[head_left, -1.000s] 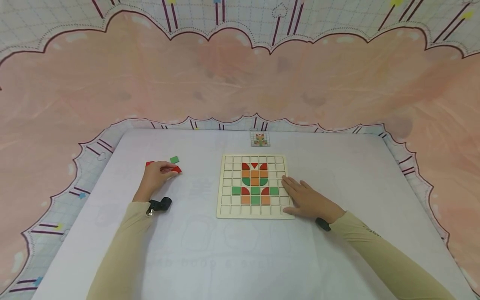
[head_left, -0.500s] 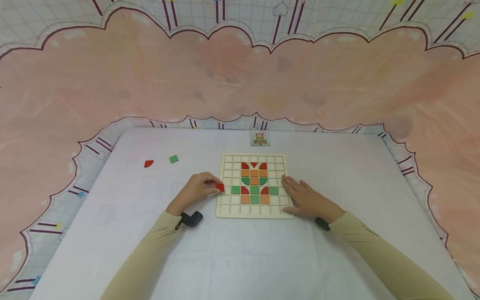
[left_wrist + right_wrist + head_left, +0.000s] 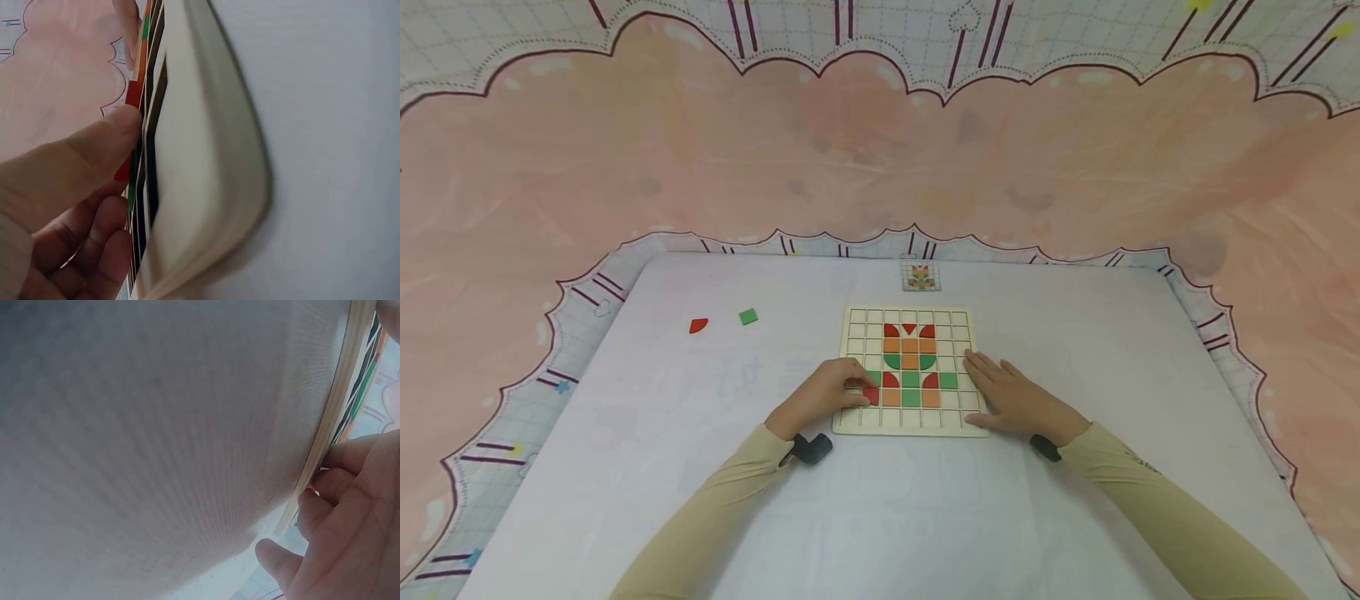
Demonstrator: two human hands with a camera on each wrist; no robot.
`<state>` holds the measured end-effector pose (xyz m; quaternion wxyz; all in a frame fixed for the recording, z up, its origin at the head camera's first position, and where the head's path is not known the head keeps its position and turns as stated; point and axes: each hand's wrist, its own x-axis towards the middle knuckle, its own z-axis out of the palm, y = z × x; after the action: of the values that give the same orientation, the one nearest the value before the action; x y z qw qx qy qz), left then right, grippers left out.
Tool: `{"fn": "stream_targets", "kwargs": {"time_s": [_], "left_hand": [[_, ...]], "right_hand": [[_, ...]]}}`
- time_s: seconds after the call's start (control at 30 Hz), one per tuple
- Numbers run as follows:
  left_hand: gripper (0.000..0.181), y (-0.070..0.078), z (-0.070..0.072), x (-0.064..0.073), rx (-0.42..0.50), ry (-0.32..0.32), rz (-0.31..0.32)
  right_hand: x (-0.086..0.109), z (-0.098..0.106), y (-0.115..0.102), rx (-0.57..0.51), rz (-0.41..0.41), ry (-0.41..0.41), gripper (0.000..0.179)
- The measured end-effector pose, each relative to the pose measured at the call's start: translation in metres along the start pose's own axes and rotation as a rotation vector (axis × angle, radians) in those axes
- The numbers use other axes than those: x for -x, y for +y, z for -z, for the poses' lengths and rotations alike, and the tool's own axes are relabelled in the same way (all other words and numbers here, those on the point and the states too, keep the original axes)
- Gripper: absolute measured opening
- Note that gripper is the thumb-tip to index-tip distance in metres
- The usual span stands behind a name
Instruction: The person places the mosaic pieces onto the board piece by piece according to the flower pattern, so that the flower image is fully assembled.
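The pale square grid board (image 3: 955, 421) carries a pattern of red, orange and green tiles. My left hand (image 3: 823, 392) is at the board's left side, pinching a red tile (image 3: 872, 397) between thumb and fingers. That tile lies over a grid cell left of an orange tile (image 3: 891, 397) and just below a green one, partly covered by the fingertips. In the left wrist view the thumb presses against the red tile (image 3: 133, 94) at the board's surface. My right hand (image 3: 1022, 404) rests with straight fingers along the board's right edge; the right wrist view shows its fingers against the wooden edge (image 3: 325, 434).
To the left on the white table (image 3: 760, 517) lie a loose red quarter-round tile (image 3: 698, 326) and a green square tile (image 3: 748, 317). A small pattern card (image 3: 921, 276) lies behind the board, near the table's back edge. A patterned cloth (image 3: 880, 158) hangs beyond.
My left hand has picked a red tile up from the left of the table and carried it right, onto the board's lower left part. The right hand has stayed in place.
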<state>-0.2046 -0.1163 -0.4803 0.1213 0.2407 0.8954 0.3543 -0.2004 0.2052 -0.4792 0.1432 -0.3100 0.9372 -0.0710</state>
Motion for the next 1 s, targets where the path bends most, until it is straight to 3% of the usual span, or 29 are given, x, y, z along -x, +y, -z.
{"fn": "stream_targets", "kwargs": {"time_s": [0.5,0.7,0.83,1.0], "left_hand": [[0.016,0.005,0.001,-0.003,-0.021,-0.011,0.046],[0.018,-0.003,0.005,-0.004,0.000,-0.012,0.047],[0.023,-0.016,0.024,-0.001,0.028,0.082,0.085],[0.029,-0.042,0.063,0.010,0.053,0.258,0.156]], "right_hand": [[0.000,0.003,-0.002,0.001,0.001,0.002,0.089],[0.000,0.001,-0.001,0.004,-0.007,-0.005,0.090],[-0.001,0.001,-0.002,0.000,-0.013,-0.010,0.090],[-0.001,0.001,-0.001,0.008,-0.009,-0.004,0.090]]}}
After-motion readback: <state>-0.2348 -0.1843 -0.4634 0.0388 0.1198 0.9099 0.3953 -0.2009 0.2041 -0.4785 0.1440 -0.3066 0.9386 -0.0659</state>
